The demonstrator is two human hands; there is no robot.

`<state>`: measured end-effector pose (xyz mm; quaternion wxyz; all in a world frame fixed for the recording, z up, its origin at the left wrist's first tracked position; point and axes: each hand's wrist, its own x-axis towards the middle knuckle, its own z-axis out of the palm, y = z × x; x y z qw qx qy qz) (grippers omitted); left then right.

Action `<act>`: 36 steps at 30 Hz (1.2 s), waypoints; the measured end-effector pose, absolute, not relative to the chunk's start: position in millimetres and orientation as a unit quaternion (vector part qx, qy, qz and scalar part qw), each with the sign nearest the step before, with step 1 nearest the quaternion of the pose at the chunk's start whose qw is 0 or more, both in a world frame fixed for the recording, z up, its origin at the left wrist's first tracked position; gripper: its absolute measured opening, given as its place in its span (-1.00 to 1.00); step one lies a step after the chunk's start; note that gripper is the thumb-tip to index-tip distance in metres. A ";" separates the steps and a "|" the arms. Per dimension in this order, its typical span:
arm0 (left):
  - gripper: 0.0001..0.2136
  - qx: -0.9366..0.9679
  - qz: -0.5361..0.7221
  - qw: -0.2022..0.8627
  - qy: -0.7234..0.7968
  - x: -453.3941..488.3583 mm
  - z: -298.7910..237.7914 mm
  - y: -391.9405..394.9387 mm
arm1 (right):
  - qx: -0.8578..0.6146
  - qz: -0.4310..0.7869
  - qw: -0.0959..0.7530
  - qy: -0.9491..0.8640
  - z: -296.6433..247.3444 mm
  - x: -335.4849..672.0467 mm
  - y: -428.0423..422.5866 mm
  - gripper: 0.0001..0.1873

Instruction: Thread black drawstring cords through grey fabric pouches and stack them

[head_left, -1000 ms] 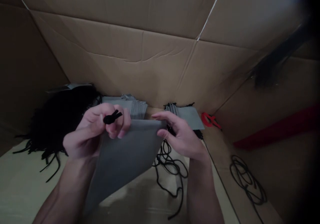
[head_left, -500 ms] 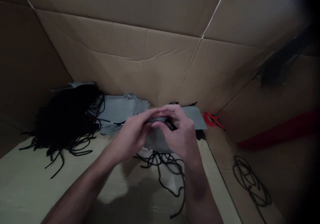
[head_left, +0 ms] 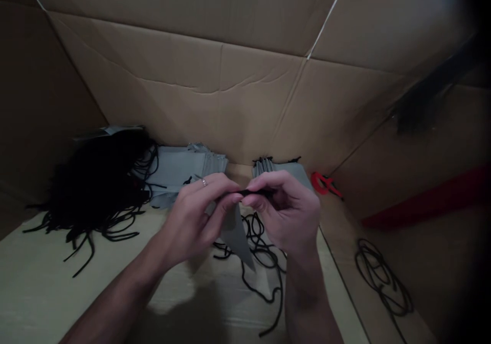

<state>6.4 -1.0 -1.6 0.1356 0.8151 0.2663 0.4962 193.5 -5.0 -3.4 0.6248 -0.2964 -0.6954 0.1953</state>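
My left hand (head_left: pixel 201 213), with a ring on one finger, is closed in a pinch. Facing it, my right hand (head_left: pixel 286 208) pinches too, its thumb and fingertips almost touching the left ones. A short stretch of black cord (head_left: pixel 247 193) runs between both sets of fingertips. Below them hangs a thin grey pouch-like piece (head_left: pixel 237 236), tilted with one corner down; its upper part is hidden by my fingers. Several loose black cords (head_left: pixel 264 254) lie on the pale surface under my hands.
At the left is a big heap of black cords (head_left: pixel 95 185). Stacks of grey pieces stand against the cardboard wall (head_left: pixel 172 57), a left stack (head_left: pixel 176 162) and a right stack (head_left: pixel 295 172). Red-handled scissors (head_left: pixel 324 183) and a coiled black cord (head_left: pixel 381 277) lie at the right.
My hands have turned and drawn slightly apart, and black cord now shows between the fingertips. The grey piece has swung from broad side to a narrow hanging corner.
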 end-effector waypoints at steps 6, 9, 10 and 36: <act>-0.84 0.795 0.522 0.193 0.242 6.3 -2.6 -4.3 | -0.255 0.273 0.672 -0.639 -11.9 181.2 -4.7 -0.91; -0.82 0.777 0.531 0.232 0.248 8.9 -2.6 -5.5 | -0.258 0.273 0.693 -0.616 -16.6 174.2 -4.1 -0.87; -0.81 0.770 0.537 0.234 0.253 9.9 -2.7 -5.8 | -0.271 0.257 0.694 -0.616 -17.6 172.8 -4.2 -0.86; -0.93 0.389 0.733 0.279 0.482 -17.3 14.7 23.1 | -0.463 0.290 0.490 -0.679 -27.0 187.8 11.7 -0.62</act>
